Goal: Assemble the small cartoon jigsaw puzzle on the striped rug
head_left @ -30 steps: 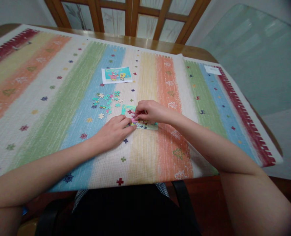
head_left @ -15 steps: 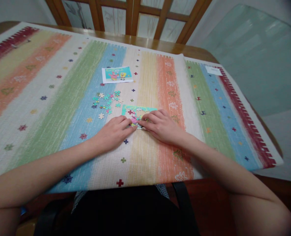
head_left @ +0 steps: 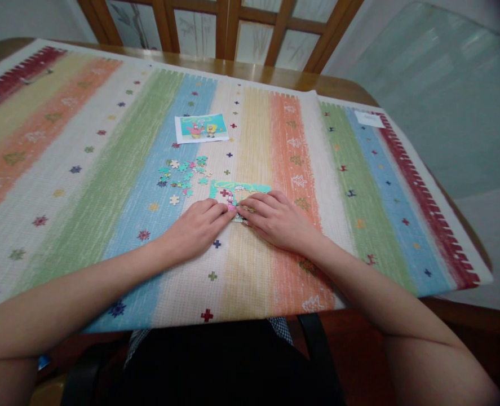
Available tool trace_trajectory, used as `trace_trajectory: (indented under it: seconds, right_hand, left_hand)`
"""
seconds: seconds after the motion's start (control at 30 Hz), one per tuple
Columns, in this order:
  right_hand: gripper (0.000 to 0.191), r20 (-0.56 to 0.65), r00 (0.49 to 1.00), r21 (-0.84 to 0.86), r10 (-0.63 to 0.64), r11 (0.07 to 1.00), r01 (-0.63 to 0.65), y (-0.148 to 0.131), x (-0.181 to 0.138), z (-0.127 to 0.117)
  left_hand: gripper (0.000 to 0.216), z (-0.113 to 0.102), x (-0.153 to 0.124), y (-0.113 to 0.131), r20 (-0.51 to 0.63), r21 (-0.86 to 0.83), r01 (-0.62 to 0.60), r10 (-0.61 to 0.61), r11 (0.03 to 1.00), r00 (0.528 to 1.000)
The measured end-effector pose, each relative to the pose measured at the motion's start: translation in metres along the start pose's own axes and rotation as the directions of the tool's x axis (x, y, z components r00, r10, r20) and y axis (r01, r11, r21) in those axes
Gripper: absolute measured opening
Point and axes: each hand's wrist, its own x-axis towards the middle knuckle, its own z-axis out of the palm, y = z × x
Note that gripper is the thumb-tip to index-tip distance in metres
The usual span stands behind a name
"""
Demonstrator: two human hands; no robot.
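A partly joined jigsaw puzzle (head_left: 256, 186) with a teal border lies on the striped cloth in front of me, its lower part covered by my fingers. My left hand (head_left: 199, 228) rests at its lower left, thumb and fingers drawn together at the tips on a jigsaw piece. From the other side my right hand (head_left: 277, 217) covers the right part, fingers bunched, tips pressing on a piece near the middle. Both hands' fingertips almost meet. Which exact pieces they touch is hidden. Loose jigsaw pieces (head_left: 187, 176) lie scattered left of the puzzle.
A printed reference picture (head_left: 203, 128) with cartoon figures lies beyond the pieces. A small white paper (head_left: 368, 119) is at the far right of the tablecloth (head_left: 250, 270). The table's wooden edge (head_left: 343, 87) shows behind, with wood-framed glass panels (head_left: 253, 42) past it.
My right hand's fingers have shifted slightly inward and lower over the puzzle, and the left thumb has straightened towards them. The loose pieces and the picture stay put.
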Motion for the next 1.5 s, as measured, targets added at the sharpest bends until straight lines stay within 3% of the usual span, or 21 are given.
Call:
trace_trajectory:
  seconds: [0.2,0.63,0.97,1.17,1.5]
  right_hand:
    - [0.037,-0.074,0.984,0.022,0.161,0.987,-0.160,0.000,0.005,0.008]
    - [0.034,-0.082,0.987,-0.042,0.135,0.989,-0.138,-0.005,0.007,0.015]
    - [0.030,-0.212,0.926,0.304,0.313,0.921,-0.241,-0.001,0.006,0.030]
    - [0.024,-0.106,0.928,0.385,0.357,0.876,-0.293,0.003,0.017,0.017]
    - [0.021,0.099,0.923,0.361,0.372,0.851,-0.382,0.012,0.036,0.003]
  left_hand:
    - [0.042,0.004,-0.002,0.000,0.038,0.041,0.001,-0.002,0.999,0.999]
    - [0.032,-0.004,0.004,0.011,0.100,0.187,-0.077,0.059,0.979,0.993]
    - [0.036,0.003,0.006,-0.004,0.027,0.110,-0.078,0.075,0.991,0.997]
    - [0.038,0.005,0.003,-0.003,0.022,0.083,-0.059,0.058,0.995,0.998]
    - [0.042,0.000,-0.009,-0.006,0.017,-0.023,-0.051,0.051,0.998,0.999]
